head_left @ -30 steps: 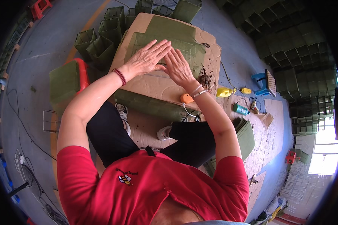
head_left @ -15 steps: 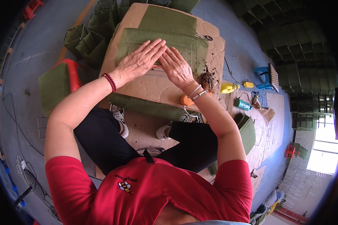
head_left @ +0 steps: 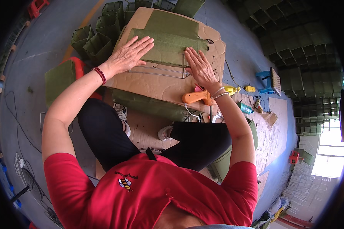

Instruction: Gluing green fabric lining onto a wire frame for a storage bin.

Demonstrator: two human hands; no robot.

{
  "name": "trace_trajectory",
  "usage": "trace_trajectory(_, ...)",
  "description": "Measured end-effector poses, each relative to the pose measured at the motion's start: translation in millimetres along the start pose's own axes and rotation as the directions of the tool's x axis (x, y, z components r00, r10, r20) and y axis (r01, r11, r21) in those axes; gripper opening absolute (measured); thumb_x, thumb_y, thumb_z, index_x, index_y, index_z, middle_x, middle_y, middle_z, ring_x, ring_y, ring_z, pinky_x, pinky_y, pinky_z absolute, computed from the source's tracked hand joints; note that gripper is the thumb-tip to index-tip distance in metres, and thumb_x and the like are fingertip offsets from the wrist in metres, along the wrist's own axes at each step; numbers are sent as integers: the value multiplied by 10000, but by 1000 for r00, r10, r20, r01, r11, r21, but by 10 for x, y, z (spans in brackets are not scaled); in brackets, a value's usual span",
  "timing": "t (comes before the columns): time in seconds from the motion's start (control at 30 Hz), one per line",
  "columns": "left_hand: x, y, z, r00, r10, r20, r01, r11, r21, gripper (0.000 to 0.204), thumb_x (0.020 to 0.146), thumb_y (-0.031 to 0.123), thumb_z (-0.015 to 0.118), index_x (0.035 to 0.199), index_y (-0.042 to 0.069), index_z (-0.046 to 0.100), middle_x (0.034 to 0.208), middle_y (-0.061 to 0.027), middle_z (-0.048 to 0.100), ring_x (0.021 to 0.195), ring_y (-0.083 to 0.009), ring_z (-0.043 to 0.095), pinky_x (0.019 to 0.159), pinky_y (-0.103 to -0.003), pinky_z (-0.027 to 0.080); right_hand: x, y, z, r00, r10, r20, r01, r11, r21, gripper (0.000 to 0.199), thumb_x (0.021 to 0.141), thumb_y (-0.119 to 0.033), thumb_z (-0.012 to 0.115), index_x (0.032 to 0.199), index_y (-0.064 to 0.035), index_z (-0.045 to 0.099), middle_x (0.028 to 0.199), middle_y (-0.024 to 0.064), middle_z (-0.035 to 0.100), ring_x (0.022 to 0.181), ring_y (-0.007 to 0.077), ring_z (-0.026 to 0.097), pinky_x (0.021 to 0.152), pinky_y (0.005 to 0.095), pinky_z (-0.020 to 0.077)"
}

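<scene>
A cardboard sheet [head_left: 156,86] serves as a work surface in front of me. On it lies a flat green felt piece [head_left: 168,44] over a wire grid frame [head_left: 160,71]. My left hand [head_left: 128,55] presses flat on the felt's left edge, fingers spread. My right hand [head_left: 199,68] presses flat on the felt's right lower edge, fingers apart. Neither hand holds anything. An orange glue gun [head_left: 197,97] lies on the cardboard just under my right wrist.
Green felt boxes [head_left: 97,36] stand at the far left of the cardboard, and a red stool [head_left: 78,66] with green felt sits left. A blue stool [head_left: 269,80], yellow bottle [head_left: 233,90] and green bottle [head_left: 245,108] are on the right. Stacked green boxes [head_left: 294,42] line the far right.
My hands, pressed close together at the felt's centre before, have slid apart to its left and right edges. The glue gun and wire frame now show.
</scene>
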State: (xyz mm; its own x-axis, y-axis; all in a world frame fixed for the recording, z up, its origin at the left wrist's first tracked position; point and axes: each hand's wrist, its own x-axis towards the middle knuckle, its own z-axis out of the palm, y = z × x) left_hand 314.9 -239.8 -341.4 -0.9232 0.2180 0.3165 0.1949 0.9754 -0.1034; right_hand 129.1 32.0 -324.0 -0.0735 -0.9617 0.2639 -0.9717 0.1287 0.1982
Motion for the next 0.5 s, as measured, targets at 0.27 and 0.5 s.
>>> trace_trajectory(0.27, 12, 8, 112, 1000, -1, -17, 2, 1000, 18, 765, 846, 321, 610, 1450, 50, 226, 1519, -56, 224, 1407, -207, 198, 1158, -395, 204, -11, 75, 225, 999, 4, -48, -2, 1000, 22, 659, 814, -253, 630, 1389, -78, 359, 1438, 82, 391, 1358, 229, 328, 1117, 456, 243)
trace_trajectory(0.5, 7, 11, 52, 1000, -20, -3, 20, 1000, 15, 804, 840, 410, 573, 1465, 74, 194, 1526, -53, 205, 1412, -207, 178, 1162, -409, 183, -17, 86, 234, 1000, 1, -29, -2, 1000, -25, 695, 839, -342, 583, 1414, -62, 311, 1457, 96, 358, 1371, 241, 300, 1121, 463, 225)
